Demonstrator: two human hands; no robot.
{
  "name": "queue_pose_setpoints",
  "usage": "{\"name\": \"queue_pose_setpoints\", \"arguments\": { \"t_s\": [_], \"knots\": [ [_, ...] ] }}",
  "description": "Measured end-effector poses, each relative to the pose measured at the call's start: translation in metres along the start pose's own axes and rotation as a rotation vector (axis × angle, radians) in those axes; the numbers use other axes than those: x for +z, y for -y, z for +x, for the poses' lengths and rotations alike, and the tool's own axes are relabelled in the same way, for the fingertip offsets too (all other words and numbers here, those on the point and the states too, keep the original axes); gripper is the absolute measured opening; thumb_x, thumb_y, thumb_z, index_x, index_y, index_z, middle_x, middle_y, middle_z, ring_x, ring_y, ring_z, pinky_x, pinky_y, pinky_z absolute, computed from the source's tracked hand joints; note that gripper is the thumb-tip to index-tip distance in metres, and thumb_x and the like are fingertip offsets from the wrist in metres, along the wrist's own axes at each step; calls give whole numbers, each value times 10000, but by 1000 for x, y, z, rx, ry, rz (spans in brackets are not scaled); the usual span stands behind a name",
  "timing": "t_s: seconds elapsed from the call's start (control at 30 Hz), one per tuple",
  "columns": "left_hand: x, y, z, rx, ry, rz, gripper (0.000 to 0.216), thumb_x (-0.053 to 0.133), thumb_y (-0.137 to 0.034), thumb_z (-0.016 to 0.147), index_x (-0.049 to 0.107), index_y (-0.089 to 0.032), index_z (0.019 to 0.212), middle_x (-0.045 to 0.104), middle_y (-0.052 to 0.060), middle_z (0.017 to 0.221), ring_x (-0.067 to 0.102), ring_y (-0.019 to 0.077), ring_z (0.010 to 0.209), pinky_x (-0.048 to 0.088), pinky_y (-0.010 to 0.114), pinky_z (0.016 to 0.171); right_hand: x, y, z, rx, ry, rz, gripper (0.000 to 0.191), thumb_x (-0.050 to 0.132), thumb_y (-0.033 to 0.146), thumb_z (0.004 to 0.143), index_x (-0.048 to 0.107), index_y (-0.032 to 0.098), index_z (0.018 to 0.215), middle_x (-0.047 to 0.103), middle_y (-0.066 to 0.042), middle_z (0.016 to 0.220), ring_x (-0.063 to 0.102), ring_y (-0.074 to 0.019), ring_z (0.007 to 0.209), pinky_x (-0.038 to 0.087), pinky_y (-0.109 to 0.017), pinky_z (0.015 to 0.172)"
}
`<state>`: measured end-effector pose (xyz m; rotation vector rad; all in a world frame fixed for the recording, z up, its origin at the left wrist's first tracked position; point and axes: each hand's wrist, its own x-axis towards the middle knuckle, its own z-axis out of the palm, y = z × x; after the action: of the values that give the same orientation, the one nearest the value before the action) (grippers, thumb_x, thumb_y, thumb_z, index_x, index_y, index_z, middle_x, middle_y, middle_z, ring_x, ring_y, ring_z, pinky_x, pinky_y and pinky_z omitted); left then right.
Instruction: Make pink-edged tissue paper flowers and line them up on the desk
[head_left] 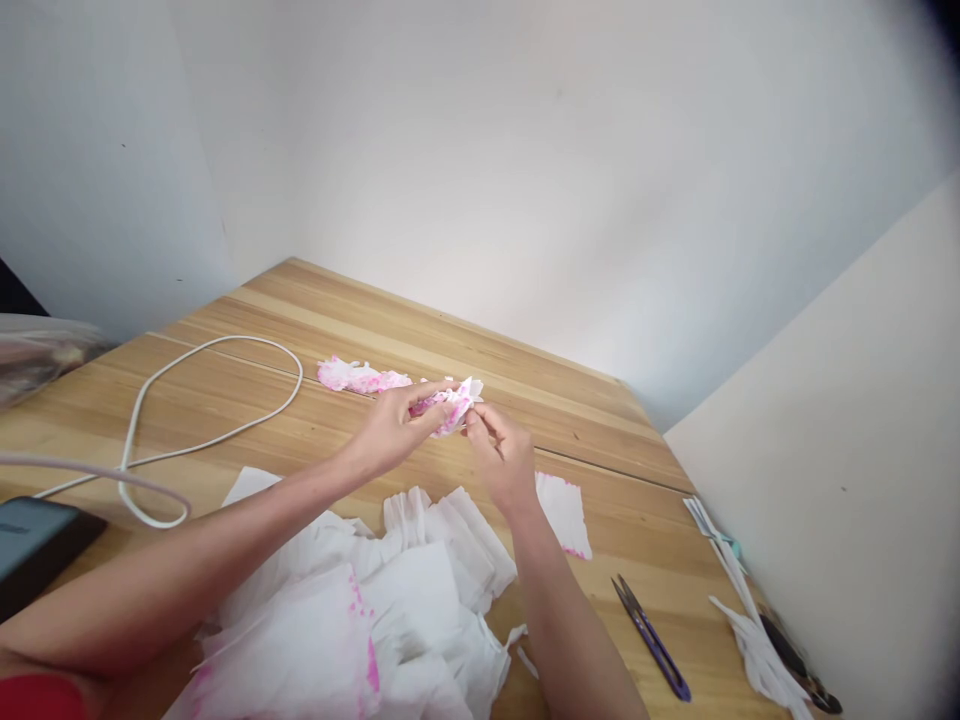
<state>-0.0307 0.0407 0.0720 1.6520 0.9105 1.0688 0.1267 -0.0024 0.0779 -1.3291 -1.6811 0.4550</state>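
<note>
Over the middle of the table, both hands hold a crumpled piece of white tissue paper with pink marks (463, 400). My left hand (401, 420) grips its left side, thumb in front. At the lower right edge, my right hand (501, 445) pinches it between thumb and fingers. Behind my left hand lies a bunched strip of pink-marked white tissue (356, 376). A flat white sheet with pink edges (564, 510) is partly covered by my right wrist. Nearer me, beneath my forearms, spreads a loose heap of white tissue pieces (420, 590), some with pink edges.
Purple-handled thread snips (651, 640) lie at the right. White strips (750, 640) and a dark-handled tool (795, 665) are along the right edge. A white cable (217, 340) loops on the left beside a dark box (45, 545). Walls border the wooden table (420, 330).
</note>
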Motion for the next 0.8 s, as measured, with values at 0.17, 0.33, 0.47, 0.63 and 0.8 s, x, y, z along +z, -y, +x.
{"name": "queue_pose_setpoints", "arguments": {
  "t_s": [0.17, 0.33, 0.47, 0.63, 0.8],
  "knots": [
    [3, 3, 0, 77, 0, 21, 653, 678, -402, 769, 490, -221, 1368, 549, 56, 1383, 499, 249, 1260, 400, 322, 1013, 2, -1, 0, -55, -21, -65, 217, 472, 237, 877, 643, 183, 755, 607, 1, 696, 530, -134, 658, 402, -247, 641],
    [2, 6, 3, 89, 5, 19, 415, 612, -355, 822, 584, -206, 1208, 650, 55, 1194, 578, 228, 1117, 429, 310, 949, 3, -1, 0, -18, 15, 11, 214, 476, 264, 887, 670, 191, 833, 674, -22, 788, 610, -151, 729, 472, -262, 700],
    [0, 5, 4, -28, -34, -132, 259, 597, -355, 812, 609, -200, 1019, 662, 18, 955, 599, 183, 884, 447, 279, 779, 2, -1, 2, 110, 35, 181, 219, 512, 329, 879, 691, 205, 854, 686, -25, 803, 633, -152, 722, 525, -277, 706],
    [0, 3, 4, -157, 16, -550, 217, 611, -364, 802, 565, -177, 902, 600, -2, 794, 547, 120, 692, 411, 236, 644, 1, -9, 7, 249, 68, 444, 252, 553, 400, 851, 700, 196, 843, 684, -51, 829, 644, -170, 778, 543, -261, 615],
    [1, 3, 6, -193, -19, -685, 214, 640, -359, 784, 569, -169, 852, 587, 8, 784, 514, 106, 658, 399, 227, 614, 3, -20, 11, 343, 43, 598, 254, 616, 424, 798, 687, 181, 820, 682, -58, 843, 637, -161, 739, 510, -231, 534]
  ]
}}
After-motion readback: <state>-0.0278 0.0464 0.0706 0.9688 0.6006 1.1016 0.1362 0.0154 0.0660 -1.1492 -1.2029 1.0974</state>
